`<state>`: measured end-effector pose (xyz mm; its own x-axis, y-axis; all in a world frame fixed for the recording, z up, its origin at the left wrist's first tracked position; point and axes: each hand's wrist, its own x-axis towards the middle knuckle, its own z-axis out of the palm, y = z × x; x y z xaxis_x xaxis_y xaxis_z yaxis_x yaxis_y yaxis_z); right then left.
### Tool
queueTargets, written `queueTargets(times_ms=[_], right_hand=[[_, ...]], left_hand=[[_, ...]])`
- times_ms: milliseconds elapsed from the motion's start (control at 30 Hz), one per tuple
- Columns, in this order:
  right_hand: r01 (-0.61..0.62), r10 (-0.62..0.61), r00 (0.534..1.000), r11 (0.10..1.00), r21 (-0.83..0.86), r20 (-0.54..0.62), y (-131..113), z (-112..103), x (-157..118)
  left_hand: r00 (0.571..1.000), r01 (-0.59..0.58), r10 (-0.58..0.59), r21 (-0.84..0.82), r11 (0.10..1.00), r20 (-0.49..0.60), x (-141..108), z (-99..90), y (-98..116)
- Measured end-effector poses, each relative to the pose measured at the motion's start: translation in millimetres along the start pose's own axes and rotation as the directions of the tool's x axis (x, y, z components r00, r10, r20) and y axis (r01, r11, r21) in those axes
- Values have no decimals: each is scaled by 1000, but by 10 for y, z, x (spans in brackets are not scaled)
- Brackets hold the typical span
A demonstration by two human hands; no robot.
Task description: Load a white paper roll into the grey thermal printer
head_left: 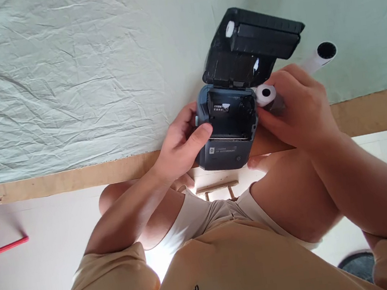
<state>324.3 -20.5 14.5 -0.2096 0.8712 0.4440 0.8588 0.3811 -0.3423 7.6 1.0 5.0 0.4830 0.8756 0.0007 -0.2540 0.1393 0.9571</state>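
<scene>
A dark portable label printer (232, 151) is held at the table's front edge with its hinged lid (265, 41) swung up. Its paper bay (229, 120) shows a small printed label inside and no roll. My left hand (181, 139) grips the printer's left side, thumb over the front rim. Between the fingers of my right hand (299, 101) is a small white paper roll (265, 94), its dark core facing me, close to the bay's right side. Behind that hand lies a longer white roll (321, 56) with a dark end.
A wrinkled pale green cloth (79, 74) covers the table, with a bare brown edge (76, 179) along the front. Below stands a wooden stool (217, 187). Red metal bars (6, 249) are at the left, and a dark round container (358, 266) is on the floor at right.
</scene>
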Motion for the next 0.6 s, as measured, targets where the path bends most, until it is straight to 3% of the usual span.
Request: queueTargets(times_ms=[167, 333, 500, 600], right_hand=[[-8, 9, 1000, 995, 95, -13, 26, -52, -29], [56, -55, 998, 986, 155, -13, 6, -97, -17], [32, -23, 999, 979, 199, -49, 14, -85, -49], [31, 40, 975, 950, 311, -218, 91, -115, -16]], left_hand=[[999, 12, -11, 24, 1000, -35, -4, 25, 12], [996, -77, 79, -34, 996, 46, 11, 10, 3], [998, -56, 56, -2, 998, 35, 29, 8, 48], [1000, -17, 17, 35, 999, -11, 34, 56, 97]])
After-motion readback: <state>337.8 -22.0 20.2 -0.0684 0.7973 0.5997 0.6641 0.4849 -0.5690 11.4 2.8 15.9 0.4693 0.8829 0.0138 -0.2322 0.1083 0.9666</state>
